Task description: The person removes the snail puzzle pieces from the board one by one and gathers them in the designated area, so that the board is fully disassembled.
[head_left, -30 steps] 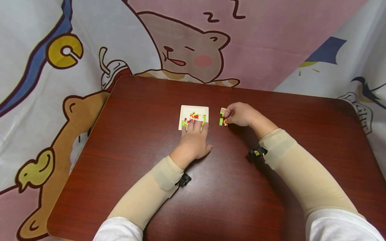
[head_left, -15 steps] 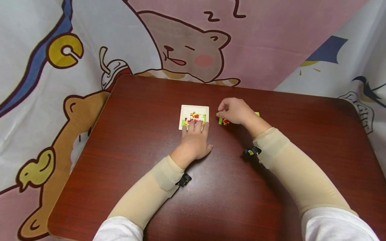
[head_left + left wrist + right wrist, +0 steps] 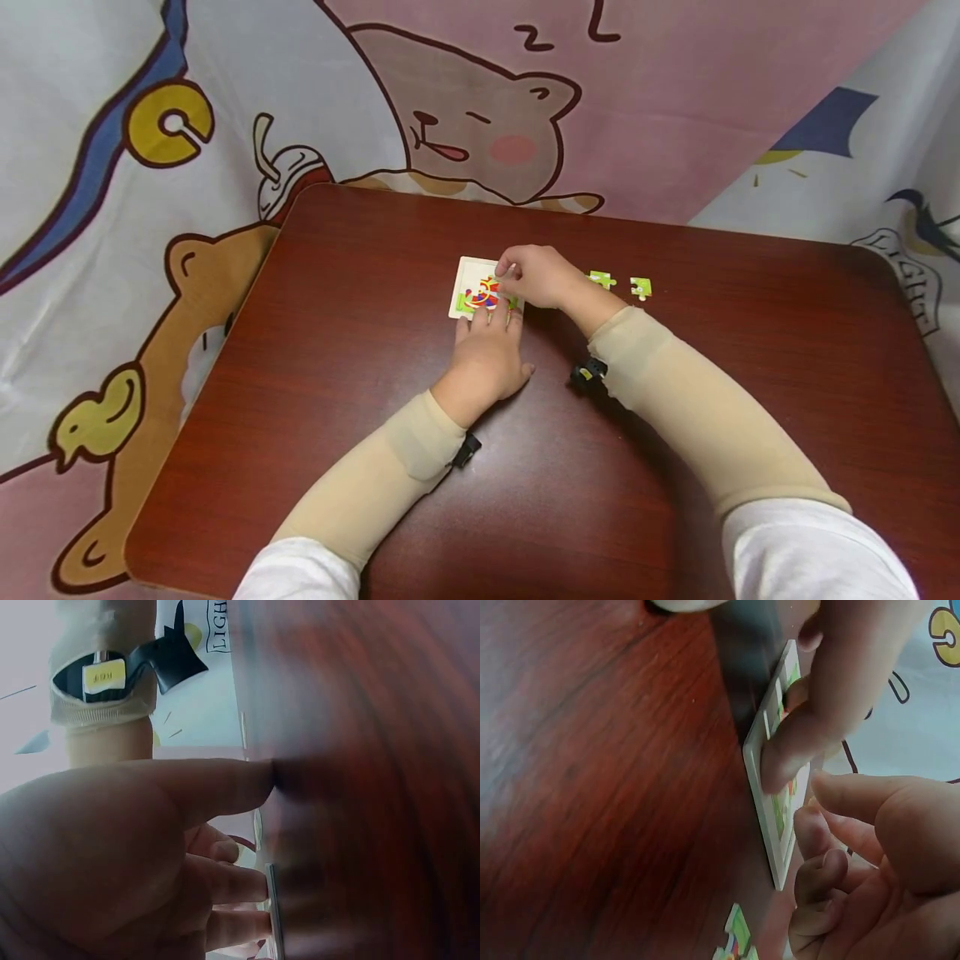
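While straight-fingered left hand [image 3: 487,358] rests on part-filled board [image 3: 474,271], at least two pieces [image 3: 641,288] left; right hand [image 3: 538,277] pinched, contents unclear.

A reddish-brown table [image 3: 570,508] with rounded corners spans the middle and bottom of the head view, and a printed cloth [image 3: 645,117] fills the top behind it. The print shows a sleeping bear [image 3: 487,104] at upper centre, a yellow bell [image 3: 152,125] and blue ribbon [image 3: 103,146] at upper left, and a yellow bird [image 3: 101,419] at lower left
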### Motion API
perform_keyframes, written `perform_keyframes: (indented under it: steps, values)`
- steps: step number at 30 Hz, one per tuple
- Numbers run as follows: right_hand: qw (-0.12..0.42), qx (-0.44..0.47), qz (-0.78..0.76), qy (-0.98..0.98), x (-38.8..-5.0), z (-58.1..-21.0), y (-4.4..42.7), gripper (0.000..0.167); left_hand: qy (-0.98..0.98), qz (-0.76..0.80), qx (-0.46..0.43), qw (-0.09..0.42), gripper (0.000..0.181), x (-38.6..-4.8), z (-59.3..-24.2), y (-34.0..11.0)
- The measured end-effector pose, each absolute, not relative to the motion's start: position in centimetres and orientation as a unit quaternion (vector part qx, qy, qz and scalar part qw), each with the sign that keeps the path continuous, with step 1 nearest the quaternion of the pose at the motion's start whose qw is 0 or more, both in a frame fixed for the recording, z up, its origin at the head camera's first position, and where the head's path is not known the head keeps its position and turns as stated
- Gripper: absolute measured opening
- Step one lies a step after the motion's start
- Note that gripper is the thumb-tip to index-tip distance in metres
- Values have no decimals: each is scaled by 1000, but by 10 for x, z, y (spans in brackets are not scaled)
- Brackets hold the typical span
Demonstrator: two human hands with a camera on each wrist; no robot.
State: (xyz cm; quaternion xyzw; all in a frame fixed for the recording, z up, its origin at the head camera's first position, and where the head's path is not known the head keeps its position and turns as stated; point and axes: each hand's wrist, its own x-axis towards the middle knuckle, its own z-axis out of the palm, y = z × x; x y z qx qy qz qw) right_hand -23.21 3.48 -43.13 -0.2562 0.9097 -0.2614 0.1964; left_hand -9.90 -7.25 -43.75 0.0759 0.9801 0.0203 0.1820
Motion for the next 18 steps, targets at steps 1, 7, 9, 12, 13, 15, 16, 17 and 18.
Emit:
perform_keyframes:
  steps: [1,7,9,12,13,15,16,17,18]
  values:
    - [202,-255,-257,910,-232,-432,33,19,981,19,74,180,92,-99,-437,-72]
    - [225,-252,-233,912,-232,-431,25,28,983,16,61,172,93,-98,-435,-73]
    - [225,-251,-230,913,-231,-430,23,28,984,17,58,170,92,-98,-435,-73]
    - [225,-245,-227,915,-230,-428,21,28,984,17,58,166,91,-99,-435,-73]
    - [226,-243,-227,916,-231,-428,20,27,985,16,59,164,91,-99,-436,-73]
    - [230,-239,-225,916,-230,-427,19,27,985,9,65,162,91,-100,-437,-73]
    - [231,-238,-223,917,-231,-427,19,26,985,4,68,161,91,-101,-438,-72]
    - [230,-238,-222,917,-231,-427,18,26,985,-2,71,160,91,-101,-438,-72]
    - [231,-238,-219,918,-232,-427,18,26,985,-9,74,158,91,-102,-439,-72]
